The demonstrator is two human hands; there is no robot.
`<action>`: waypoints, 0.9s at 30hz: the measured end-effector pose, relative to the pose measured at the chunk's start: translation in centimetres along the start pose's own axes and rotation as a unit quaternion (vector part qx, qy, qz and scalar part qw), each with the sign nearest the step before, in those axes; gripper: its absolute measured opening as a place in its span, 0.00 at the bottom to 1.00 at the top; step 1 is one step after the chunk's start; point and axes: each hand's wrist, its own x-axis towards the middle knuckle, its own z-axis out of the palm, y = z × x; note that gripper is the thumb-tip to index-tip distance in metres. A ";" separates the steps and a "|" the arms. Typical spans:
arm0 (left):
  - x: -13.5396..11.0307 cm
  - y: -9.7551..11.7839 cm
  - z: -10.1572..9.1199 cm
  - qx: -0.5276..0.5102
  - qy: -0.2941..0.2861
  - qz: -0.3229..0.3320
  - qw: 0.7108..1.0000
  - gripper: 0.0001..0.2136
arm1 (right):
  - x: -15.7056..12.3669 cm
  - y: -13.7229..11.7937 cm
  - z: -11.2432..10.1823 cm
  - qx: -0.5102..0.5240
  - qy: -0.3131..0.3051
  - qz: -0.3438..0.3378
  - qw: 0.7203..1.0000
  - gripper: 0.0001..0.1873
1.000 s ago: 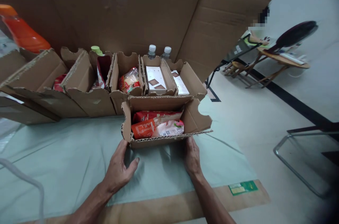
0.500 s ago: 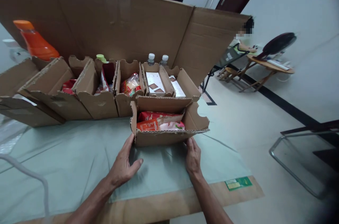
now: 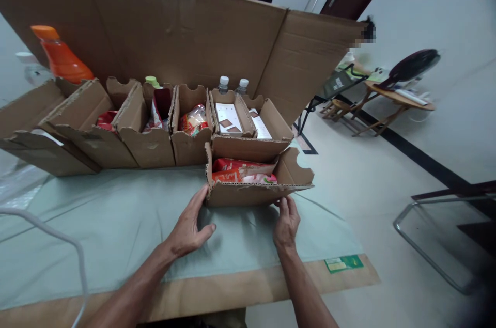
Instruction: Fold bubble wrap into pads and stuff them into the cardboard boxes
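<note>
A small open cardboard tray (image 3: 248, 195) stands on the pale green table cover (image 3: 116, 214), holding red, orange and pink snack packets (image 3: 240, 172). My left hand (image 3: 189, 224) rests open against the tray's near left corner, fingers stretched along the wall. My right hand (image 3: 287, 219) touches the tray's near right corner with its fingers curled at the edge. Behind the tray runs a row of similar cardboard trays (image 3: 147, 137) with snack bags, white boxes (image 3: 228, 117) and two water bottles (image 3: 231, 85).
A large flattened cardboard sheet (image 3: 174, 28) stands upright behind the row. An orange bottle (image 3: 62, 57) is at the far left. A white cable (image 3: 50, 235) crosses the near left. The table edge drops off on the right; chairs and a round table (image 3: 399, 93) stand beyond.
The tray has slid away from me and a little right, closer to the row behind. Both hands moved with it; the right fingers now curl at its corner.
</note>
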 end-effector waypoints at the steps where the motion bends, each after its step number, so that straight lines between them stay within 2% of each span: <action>1: 0.2 0.3 0.0 -0.001 -0.009 -0.007 1.000 0.42 | 0.1 0.0 -0.1 0.000 0.006 0.002 1.000 0.22; 5: -0.2 2.7 -0.5 -0.007 -0.012 -0.053 0.998 0.40 | -0.5 -1.5 -0.3 -0.006 0.091 -0.027 0.995 0.20; 7: -1.3 4.0 -1.4 -0.002 0.005 -0.070 0.998 0.37 | -2.1 -3.2 -0.1 -0.008 0.144 -0.084 0.986 0.17; 9: -3.1 4.8 -3.0 0.011 0.019 -0.077 0.997 0.32 | -4.6 -5.0 0.1 -0.016 0.160 -0.143 0.977 0.14; 10: -4.2 5.0 -4.1 0.022 0.031 -0.080 0.996 0.30 | -6.1 -5.7 0.2 -0.026 0.144 -0.160 0.976 0.12; 12: -6.7 4.6 -6.5 0.054 0.083 -0.088 0.991 0.25 | -9.3 -6.6 0.7 -0.058 0.060 -0.183 0.980 0.11; 14: -9.1 3.5 -9.2 0.089 0.158 -0.102 0.978 0.20 | -12.1 -6.9 2.1 -0.088 -0.091 -0.212 0.969 0.09; 15: -10.1 2.7 -10.4 0.105 0.197 -0.107 0.969 0.19 | -13.2 -6.9 3.2 -0.091 -0.175 -0.238 0.951 0.09; 17: -11.8 1.2 -12.2 0.133 0.267 -0.107 0.948 0.16 | -14.9 -7.3 6.3 -0.071 -0.315 -0.297 0.899 0.10; 19: -13.0 0.0 -13.0 0.154 0.319 -0.099 0.930 0.15 | -16.1 -8.5 10.5 -0.035 -0.404 -0.354 0.843 0.14; 21: -13.7 -0.6 -13.1 0.160 0.345 -0.087 0.921 0.14 | -17.0 -10.7 15.4 -0.011 -0.469 -0.398 0.789 0.18; 23: -14.1 -0.9 -12.8 0.144 0.344 -0.078 0.925 0.16 | -17.9 -13.5 20.9 -0.010 -0.523 -0.441 0.730 0.20; 27: -13.9 -1.2 -12.4 0.113 0.329 -0.091 0.933 0.20 | -20.7 -18.2 32.8 -0.074 -0.577 -0.559 0.591 0.15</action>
